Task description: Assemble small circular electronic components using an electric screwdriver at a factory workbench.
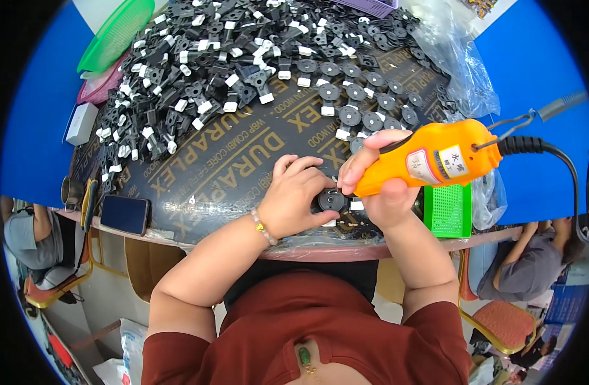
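Note:
My right hand [392, 204] is wrapped round an orange electric screwdriver [429, 157], which has a black cable at its far end. The tool's front end points left and down, close over a round black plastic part [332, 200] near the table's front edge. My left hand [293, 197] steadies that part on the table, with the thumb on its near side and the fingers on its far side. The screwdriver's tip is hidden by my right fingers, so I cannot tell whether it touches the part.
A heap of black parts with white ends [198, 58] covers the table's far side. Rows of round black parts [349, 115] lie nearer. A green basket [448, 215] stands right, beside clear plastic bags [464, 70]. A phone [125, 214] lies left. Other people sit at both sides.

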`<action>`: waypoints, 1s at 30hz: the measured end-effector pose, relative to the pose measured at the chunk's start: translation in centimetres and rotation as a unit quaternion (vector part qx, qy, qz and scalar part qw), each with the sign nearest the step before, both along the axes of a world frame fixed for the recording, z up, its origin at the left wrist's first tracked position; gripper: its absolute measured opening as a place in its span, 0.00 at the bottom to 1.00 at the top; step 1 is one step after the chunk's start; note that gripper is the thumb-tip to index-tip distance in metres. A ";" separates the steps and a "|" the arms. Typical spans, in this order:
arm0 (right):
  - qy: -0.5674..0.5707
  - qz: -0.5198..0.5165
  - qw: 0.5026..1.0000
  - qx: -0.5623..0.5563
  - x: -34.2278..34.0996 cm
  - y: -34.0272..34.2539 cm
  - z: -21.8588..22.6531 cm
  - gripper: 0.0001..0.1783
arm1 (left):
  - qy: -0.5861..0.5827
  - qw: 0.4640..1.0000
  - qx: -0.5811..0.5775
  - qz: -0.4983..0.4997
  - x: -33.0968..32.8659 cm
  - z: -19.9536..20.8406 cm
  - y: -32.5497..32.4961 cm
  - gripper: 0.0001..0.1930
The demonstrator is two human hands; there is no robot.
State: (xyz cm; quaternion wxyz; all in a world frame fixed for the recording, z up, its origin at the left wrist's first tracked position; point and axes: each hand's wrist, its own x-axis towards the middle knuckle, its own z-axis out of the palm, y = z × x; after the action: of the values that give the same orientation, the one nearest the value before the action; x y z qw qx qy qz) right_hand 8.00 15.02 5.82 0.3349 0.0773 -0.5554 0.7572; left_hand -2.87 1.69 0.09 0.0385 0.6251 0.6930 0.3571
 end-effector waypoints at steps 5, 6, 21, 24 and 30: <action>-0.010 -0.010 1.000 0.004 -0.5 -0.1 -1.2 0.35 | 0.000 1.000 0.008 0.004 0.0 0.0 0.0 0.23; -0.003 -0.007 1.000 0.004 -0.5 -0.1 -1.2 0.34 | -0.001 1.000 0.008 0.004 0.0 -0.1 0.0 0.23; -0.039 -0.058 0.995 0.065 -0.6 -0.9 -1.1 0.33 | 0.004 1.000 0.026 -0.018 -0.1 -0.4 0.4 0.25; -0.008 -0.036 0.998 0.051 -0.1 0.2 -0.3 0.39 | 0.014 1.000 0.018 0.000 -0.1 0.1 0.0 0.22; -0.027 -0.291 0.940 0.177 5.6 10.6 2.4 0.29 | 0.029 1.000 0.004 0.006 0.1 0.1 -0.1 0.23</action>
State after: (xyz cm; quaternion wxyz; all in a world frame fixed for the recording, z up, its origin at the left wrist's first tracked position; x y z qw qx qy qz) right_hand 13.60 25.61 8.20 0.5067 -0.0502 -0.6876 0.5176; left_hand -2.81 1.61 0.20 0.0141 0.6312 0.6962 0.3416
